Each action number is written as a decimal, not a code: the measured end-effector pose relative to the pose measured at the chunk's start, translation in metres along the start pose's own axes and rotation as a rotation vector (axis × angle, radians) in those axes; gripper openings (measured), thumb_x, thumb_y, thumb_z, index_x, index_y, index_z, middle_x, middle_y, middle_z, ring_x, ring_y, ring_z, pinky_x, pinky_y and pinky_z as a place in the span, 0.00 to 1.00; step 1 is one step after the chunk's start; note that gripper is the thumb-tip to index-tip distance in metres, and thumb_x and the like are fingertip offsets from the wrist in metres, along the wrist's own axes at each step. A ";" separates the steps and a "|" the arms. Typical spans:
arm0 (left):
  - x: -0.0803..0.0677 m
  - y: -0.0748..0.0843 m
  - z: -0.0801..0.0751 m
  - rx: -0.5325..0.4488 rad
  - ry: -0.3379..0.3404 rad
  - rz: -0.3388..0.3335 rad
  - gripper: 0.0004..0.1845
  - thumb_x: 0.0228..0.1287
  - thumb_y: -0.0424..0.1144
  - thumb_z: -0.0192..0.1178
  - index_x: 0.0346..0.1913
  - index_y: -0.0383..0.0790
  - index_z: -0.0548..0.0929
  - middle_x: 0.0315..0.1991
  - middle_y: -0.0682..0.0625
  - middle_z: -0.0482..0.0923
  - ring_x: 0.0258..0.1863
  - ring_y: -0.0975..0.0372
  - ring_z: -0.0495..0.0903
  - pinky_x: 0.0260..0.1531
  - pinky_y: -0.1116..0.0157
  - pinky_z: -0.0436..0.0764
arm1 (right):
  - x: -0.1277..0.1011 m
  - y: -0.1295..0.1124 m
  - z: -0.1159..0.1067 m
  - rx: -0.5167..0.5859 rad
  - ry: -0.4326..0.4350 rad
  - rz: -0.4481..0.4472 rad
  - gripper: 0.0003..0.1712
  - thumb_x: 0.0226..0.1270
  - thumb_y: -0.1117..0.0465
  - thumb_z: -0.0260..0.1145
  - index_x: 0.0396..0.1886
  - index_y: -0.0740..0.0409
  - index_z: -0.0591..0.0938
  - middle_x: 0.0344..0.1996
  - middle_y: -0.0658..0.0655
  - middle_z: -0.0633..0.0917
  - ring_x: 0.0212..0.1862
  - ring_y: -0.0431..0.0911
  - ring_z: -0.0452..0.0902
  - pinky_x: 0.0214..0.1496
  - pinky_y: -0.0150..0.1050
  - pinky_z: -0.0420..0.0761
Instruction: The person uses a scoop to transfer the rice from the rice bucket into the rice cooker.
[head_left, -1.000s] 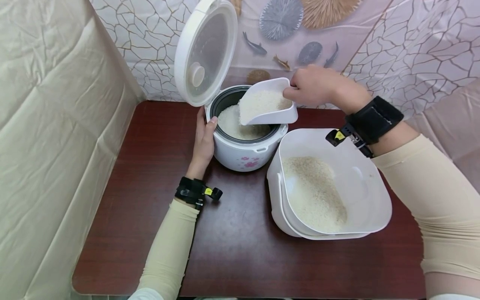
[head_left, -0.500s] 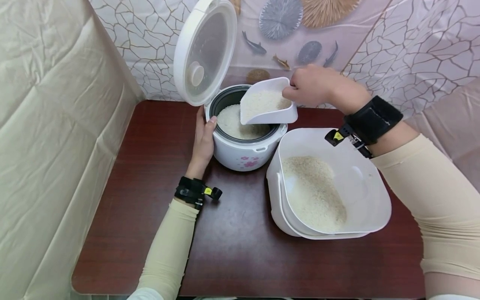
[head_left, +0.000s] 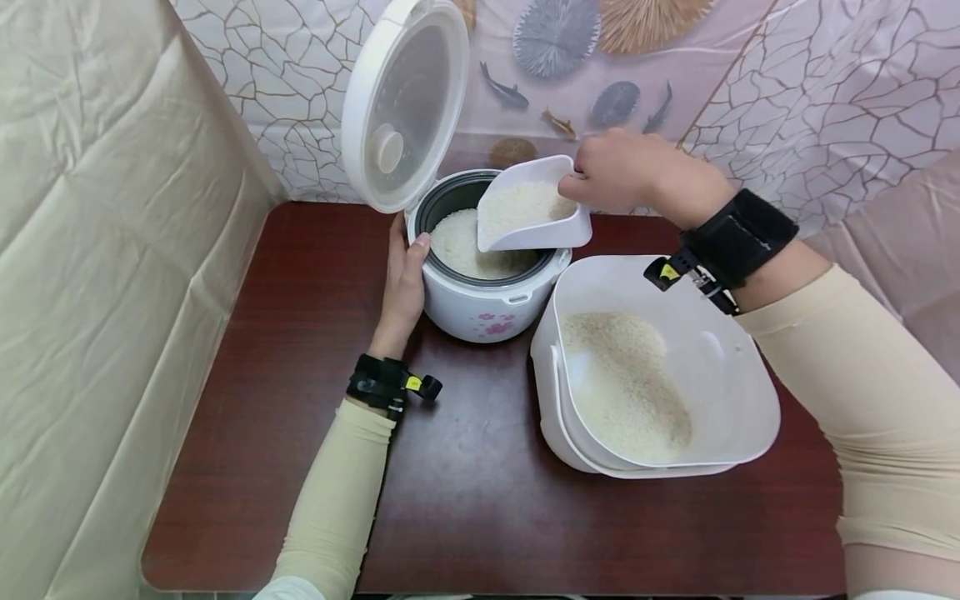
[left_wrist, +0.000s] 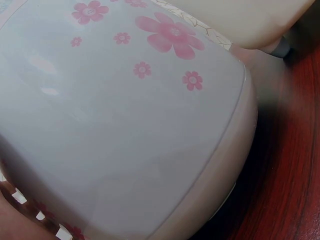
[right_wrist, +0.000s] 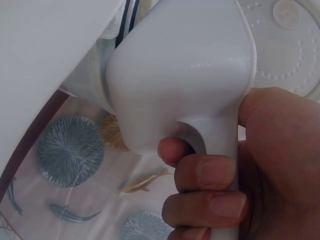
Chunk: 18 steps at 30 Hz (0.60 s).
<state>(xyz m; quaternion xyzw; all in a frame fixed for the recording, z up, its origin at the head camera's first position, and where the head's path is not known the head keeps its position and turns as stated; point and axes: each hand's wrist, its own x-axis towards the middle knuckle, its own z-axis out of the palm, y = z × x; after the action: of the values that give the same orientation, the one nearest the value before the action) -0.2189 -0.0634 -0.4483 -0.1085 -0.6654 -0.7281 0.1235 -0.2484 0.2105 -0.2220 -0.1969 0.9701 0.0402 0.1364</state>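
Over the round white rice cooker with pink flowers point(head_left: 465, 307), in the head view, your right hand point(head_left: 626, 171) holds a white plastic scoop point(head_left: 546, 236) loaded with white rice point(head_left: 528, 207), its lip above the cooker's mouth. Your left hand point(head_left: 403, 287) rests along the cooker's side, fingers fairly straight, thumb by the rim. Beyond it stands the raised oval white lid point(head_left: 416, 104); a deep white plastic bin point(head_left: 720, 358) sits just beside the cooker, your black wrist strap point(head_left: 738, 237) overlapping its far edge. At the left wrist, the cooker's flowered wall fills most of the view. At the right wrist, your fingers curl snugly round the scoop's handle.
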 end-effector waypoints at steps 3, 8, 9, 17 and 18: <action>0.000 0.000 -0.001 -0.004 -0.008 -0.003 0.45 0.71 0.55 0.48 0.85 0.39 0.50 0.83 0.45 0.56 0.78 0.60 0.60 0.77 0.62 0.57 | 0.000 -0.002 0.000 -0.008 -0.003 0.004 0.25 0.77 0.46 0.45 0.22 0.53 0.72 0.35 0.60 0.78 0.44 0.57 0.74 0.44 0.63 0.75; -0.001 -0.003 -0.002 -0.012 -0.019 0.001 0.45 0.71 0.53 0.47 0.86 0.41 0.48 0.83 0.43 0.53 0.80 0.57 0.58 0.77 0.61 0.55 | 0.001 -0.004 0.001 -0.022 -0.003 0.011 0.25 0.78 0.45 0.45 0.28 0.55 0.78 0.43 0.63 0.82 0.47 0.58 0.76 0.47 0.67 0.76; -0.001 -0.003 -0.002 -0.014 -0.019 0.002 0.45 0.71 0.53 0.47 0.86 0.40 0.48 0.83 0.43 0.53 0.80 0.57 0.58 0.77 0.61 0.55 | 0.001 -0.005 0.001 -0.026 -0.002 0.013 0.26 0.78 0.45 0.45 0.29 0.56 0.78 0.44 0.63 0.82 0.47 0.58 0.76 0.47 0.67 0.76; 0.000 0.000 0.001 -0.017 -0.006 -0.001 0.47 0.69 0.57 0.48 0.85 0.38 0.50 0.82 0.45 0.56 0.78 0.60 0.61 0.76 0.61 0.58 | -0.001 -0.011 -0.002 -0.054 0.011 0.021 0.25 0.78 0.46 0.46 0.35 0.58 0.82 0.47 0.67 0.83 0.49 0.60 0.78 0.46 0.68 0.76; -0.001 0.001 0.001 -0.016 -0.004 0.000 0.47 0.69 0.57 0.48 0.85 0.38 0.50 0.82 0.45 0.57 0.78 0.60 0.61 0.76 0.61 0.58 | -0.001 -0.012 -0.002 -0.056 0.011 0.022 0.26 0.77 0.46 0.46 0.36 0.59 0.82 0.48 0.67 0.83 0.49 0.60 0.78 0.46 0.68 0.77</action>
<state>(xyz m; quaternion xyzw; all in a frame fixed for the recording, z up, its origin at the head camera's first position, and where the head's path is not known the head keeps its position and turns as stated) -0.2181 -0.0628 -0.4476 -0.1108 -0.6599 -0.7332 0.1214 -0.2438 0.1996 -0.2205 -0.1900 0.9714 0.0676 0.1252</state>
